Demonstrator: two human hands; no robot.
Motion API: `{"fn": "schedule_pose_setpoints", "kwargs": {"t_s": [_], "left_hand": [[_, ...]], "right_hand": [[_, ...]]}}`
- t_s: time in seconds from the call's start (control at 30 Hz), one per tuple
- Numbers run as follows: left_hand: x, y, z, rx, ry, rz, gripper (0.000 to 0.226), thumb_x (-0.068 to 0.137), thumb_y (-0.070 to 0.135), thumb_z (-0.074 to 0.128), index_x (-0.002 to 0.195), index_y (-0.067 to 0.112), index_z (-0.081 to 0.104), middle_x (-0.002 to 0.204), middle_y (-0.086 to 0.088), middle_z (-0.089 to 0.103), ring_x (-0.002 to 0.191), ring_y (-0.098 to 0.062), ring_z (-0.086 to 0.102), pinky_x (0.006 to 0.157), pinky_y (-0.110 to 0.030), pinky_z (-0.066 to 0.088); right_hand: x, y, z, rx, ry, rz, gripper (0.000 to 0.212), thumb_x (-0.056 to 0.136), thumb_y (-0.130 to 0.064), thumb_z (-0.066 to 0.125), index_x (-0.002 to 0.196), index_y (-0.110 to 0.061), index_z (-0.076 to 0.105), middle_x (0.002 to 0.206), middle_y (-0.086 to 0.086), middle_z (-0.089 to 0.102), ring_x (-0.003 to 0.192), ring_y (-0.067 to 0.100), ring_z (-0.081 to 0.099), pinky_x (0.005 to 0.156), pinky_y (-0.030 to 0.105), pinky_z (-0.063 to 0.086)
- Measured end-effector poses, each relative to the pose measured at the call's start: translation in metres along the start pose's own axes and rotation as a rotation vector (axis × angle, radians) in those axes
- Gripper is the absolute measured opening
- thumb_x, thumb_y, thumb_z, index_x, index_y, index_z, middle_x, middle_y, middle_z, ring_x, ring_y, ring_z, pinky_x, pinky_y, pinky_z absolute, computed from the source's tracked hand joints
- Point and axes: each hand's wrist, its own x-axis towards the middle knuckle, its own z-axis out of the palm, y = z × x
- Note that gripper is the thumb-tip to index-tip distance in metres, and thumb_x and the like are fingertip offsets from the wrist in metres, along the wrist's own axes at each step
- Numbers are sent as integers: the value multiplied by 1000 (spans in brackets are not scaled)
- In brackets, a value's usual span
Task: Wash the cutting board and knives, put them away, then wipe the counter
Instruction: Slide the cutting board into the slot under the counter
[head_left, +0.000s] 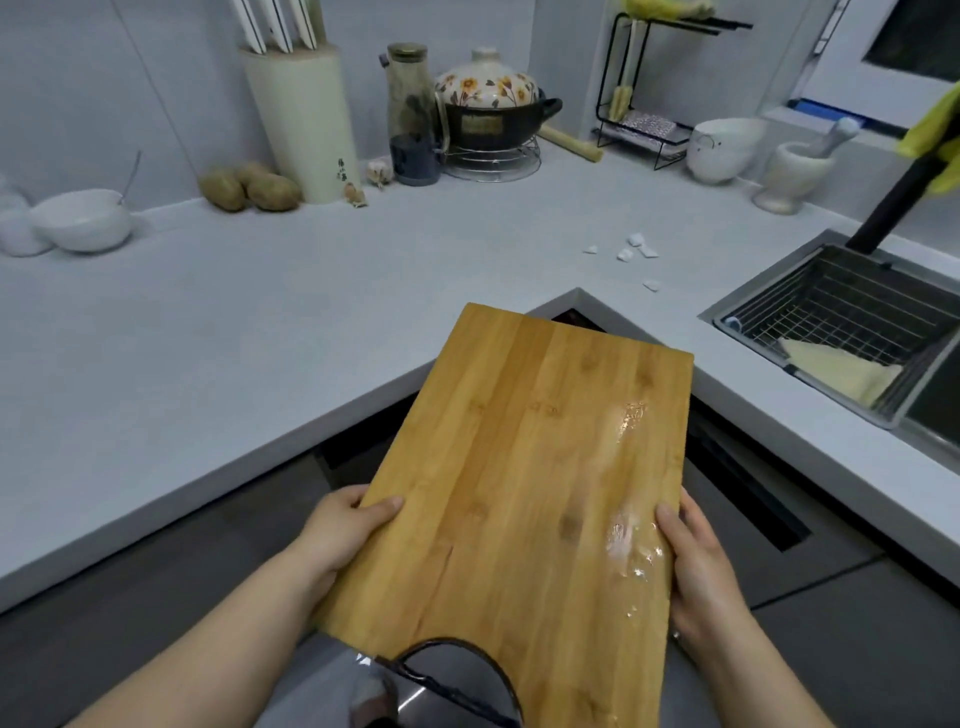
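The grey L-shaped counter (260, 322) filled most of the view and bent around an inner corner in front of the person. The bamboo cutting board (519, 493) was not on the counter. It was held in the air in front of that inner corner, above the dark cabinet fronts, with its far end raised toward the corner. Wet, shiny patches lay along the right side of the board.

The steel sink (769, 280) was set in the counter at the right, with a wire basket (857, 306) inside it and a pale yellow cloth (841, 371) lying in the basket. The cream knife block (304, 124) stood at the back wall, and the white-handled knives (275, 26) stood in it.

The left hand (348, 530) grasped the left edge of the board, thumb on the top face. The right hand (701, 566) grasped the right edge in the same way.

A floral clay pot (493, 114) sat on a wire trivet near the block, and two potatoes (254, 189) lay just beside the block. Some small white scraps (631, 249) lay on the counter near the sink.
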Motion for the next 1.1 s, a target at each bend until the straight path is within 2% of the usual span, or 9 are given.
{"fn": "schedule_pose_setpoints", "kwargs": {"t_s": [0.2,0.43,0.53,0.6,0.73,0.83,0.93,1.03,1.1], "left_hand": [[-3,-25,22,-161,-110,-65,26,85,19,62,109,10,58,83,0,63,75,-15,59,58,-23,44],[2,-49,41,-249,-137,-134,5,85,11,61,84,15,58,70,4,64,61,-11,60,40,-9,44],[13,-56,41,-270,-134,-167,12,87,12,59,98,11,57,80,1,61,69,-11,57,45,-13,45],[24,-66,42,-293,-120,-201,20,87,12,59,106,6,57,83,-1,61,71,-13,57,54,-20,44],[43,-92,41,-339,-82,-274,23,85,13,60,106,3,60,99,-13,66,81,-23,61,63,-29,47],[58,-111,40,-379,-46,-318,8,86,13,60,94,12,59,88,-5,64,76,-18,60,59,-27,44],[75,-128,42,-392,-7,-338,11,86,13,60,96,9,60,83,-1,63,73,-15,59,57,-25,43],[101,-148,44,-416,45,-372,14,85,11,60,99,8,60,84,-1,63,76,-16,59,59,-26,44],[118,-164,48,-427,73,-403,19,84,11,62,102,7,62,88,-3,64,82,-21,60,67,-30,47]], "right_hand": [[-6,13,-37,-74,56,-1,33,94,-16,45,126,-23,52,106,5,65,70,8,71,59,29,59],[-1,23,-51,-160,71,31,29,95,-14,42,97,-34,62,80,-6,74,66,6,70,52,21,56],[13,30,-44,-215,64,62,25,95,-15,42,103,-31,60,83,-5,73,69,9,70,56,24,58],[25,35,-35,-261,50,77,26,96,-15,43,111,-30,56,96,0,69,82,16,67,69,33,56],[52,47,-19,-327,6,93,21,90,-26,53,110,-35,56,110,3,65,94,21,64,80,38,53],[75,61,-10,-380,-51,157,65,65,-53,71,123,-31,53,115,5,65,94,20,68,71,29,59],[104,84,-1,-391,-99,217,72,65,-53,72,128,-27,50,117,6,64,92,20,68,62,26,59],[139,115,2,-377,-95,277,42,90,-29,53,131,-24,47,123,8,60,101,24,63,76,35,53],[160,133,5,-382,-96,317,41,93,-21,46,134,-23,44,126,10,58,108,26,59,85,38,50]]}}
